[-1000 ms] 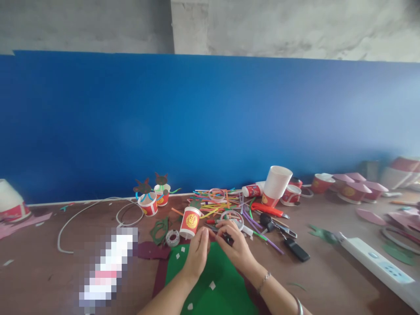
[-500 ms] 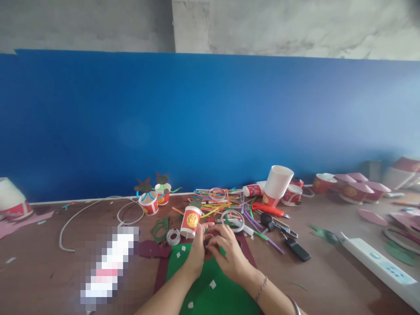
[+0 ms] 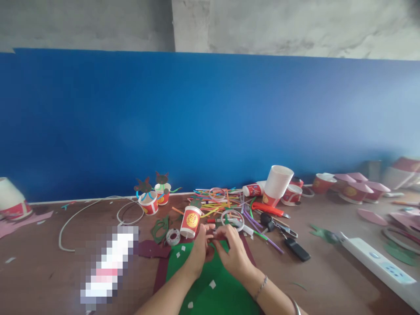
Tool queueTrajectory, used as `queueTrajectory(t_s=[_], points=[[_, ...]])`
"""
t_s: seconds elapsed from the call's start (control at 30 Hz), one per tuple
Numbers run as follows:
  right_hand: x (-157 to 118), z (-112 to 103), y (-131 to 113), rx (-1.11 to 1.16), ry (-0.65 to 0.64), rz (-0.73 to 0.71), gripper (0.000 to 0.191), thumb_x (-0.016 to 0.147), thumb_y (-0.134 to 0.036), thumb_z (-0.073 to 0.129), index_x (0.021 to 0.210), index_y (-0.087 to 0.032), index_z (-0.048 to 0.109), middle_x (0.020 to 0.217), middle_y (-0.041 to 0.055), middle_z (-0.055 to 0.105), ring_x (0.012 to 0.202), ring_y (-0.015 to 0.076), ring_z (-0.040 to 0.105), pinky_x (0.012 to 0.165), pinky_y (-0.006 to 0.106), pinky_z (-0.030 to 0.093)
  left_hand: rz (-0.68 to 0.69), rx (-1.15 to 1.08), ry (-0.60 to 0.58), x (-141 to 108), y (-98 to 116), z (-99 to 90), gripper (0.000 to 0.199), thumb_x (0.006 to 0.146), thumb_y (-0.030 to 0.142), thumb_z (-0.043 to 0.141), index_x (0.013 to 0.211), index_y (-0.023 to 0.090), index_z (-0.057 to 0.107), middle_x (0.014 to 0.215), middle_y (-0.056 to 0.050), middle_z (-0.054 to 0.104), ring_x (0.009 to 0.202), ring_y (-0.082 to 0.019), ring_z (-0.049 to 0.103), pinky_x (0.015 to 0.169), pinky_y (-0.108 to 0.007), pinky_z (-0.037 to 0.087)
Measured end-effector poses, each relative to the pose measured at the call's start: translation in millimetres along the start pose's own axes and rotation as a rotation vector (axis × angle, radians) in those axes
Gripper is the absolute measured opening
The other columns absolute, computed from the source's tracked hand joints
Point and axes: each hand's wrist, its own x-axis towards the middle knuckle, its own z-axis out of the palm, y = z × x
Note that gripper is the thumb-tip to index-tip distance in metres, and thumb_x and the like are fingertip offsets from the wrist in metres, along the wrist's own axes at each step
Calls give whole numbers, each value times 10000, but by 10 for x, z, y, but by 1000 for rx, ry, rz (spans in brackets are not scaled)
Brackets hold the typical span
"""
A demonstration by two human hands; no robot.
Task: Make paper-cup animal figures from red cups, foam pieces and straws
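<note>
**No legible text; printed marks only**

No word, number or brand can be read in this view. The upright red paper cup (image 3: pixel 190 222) carries a round gold emblem (image 3: pixel 192 220) on its side; its fine detail is too small to resolve. Similar gold emblems appear on the red cup (image 3: pixel 150 204) by the wall and on the pink-rimmed bowl (image 3: pixel 350 191) at right. The red-and-white tube (image 3: pixel 252 190) lying behind the strips has a printed label, unreadable at this size. The white power strip (image 3: pixel 377 262) shows small markings, also illegible. The pixelated object (image 3: pixel 110 262) on the table is obscured, so any print on it cannot be read.
</note>
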Motion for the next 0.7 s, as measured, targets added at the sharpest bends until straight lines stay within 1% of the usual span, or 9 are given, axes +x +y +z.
queueTrajectory(t_s=[0.07,0.13,0.17,0.3,0.4,0.5,0.53,0.6,0.7], points=[[8,-31,39,-31,57,-7,149,806,-91,483,890,-214,479,811,40,565,771,195,525,696,331,408,21,41,-20,17,-7,-1,660,741,761,268,844,161,521,531,34,520,340,-45,260,388,-211,135],[26,-68,60,-70,58,-43,151,815,-86,478,897,-212,482,814,39,572,771,193,527,705,335,400,45,72,-41,29,-15,-7,579,756,718,322,658,166,469,487,32,496,339,-40,268,386,-208,137],[36,-85,62,-87,45,-66,155,819,-82,474,903,-212,485,817,39,575,768,190,528,710,337,398,56,75,-47,31,-18,-10,548,762,690,352,616,170,442,482,34,488,342,-37,272,386,-206,141],[65,-129,17,-125,-13,-132,162,843,-72,434,901,-209,496,803,39,575,762,183,529,706,332,394,71,29,-68,33,-29,-27,416,769,571,455,639,177,426,519,55,473,359,-35,276,383,-198,134],[79,-141,-20,-89,-54,-115,170,817,-65,438,888,-206,502,803,40,578,773,189,523,714,337,401,92,37,-43,51,-51,-45,340,771,496,486,658,184,415,509,79,413,377,-38,257,389,-191,139],[95,-138,-16,35,-47,-16,144,778,-86,473,849,-207,511,883,55,585,862,206,528,777,352,422,161,140,47,76,-79,-69,282,796,434,469,660,196,400,462,102,298,391,-56,249,407,-192,180],[100,-133,-4,77,-35,30,122,781,-98,478,824,-206,515,918,61,584,901,210,528,802,354,426,197,194,73,82,-85,-77,267,808,415,460,663,198,400,466,100,284,404,-63,262,417,-196,197],[106,-118,27,132,-25,115,97,802,-123,477,773,-203,524,963,67,579,958,210,521,837,352,426,283,317,98,83,-92,-89,247,831,384,443,676,193,415,504,84,307,453,-77,303,448,-204,235],[104,-90,74,150,-57,192,108,818,-143,484,739,-195,537,975,70,576,986,208,514,871,351,412,400,457,89,64,-93,-93,223,859,346,421,711,181,441,603,50,369,550,-94,348,511,-216,283]])
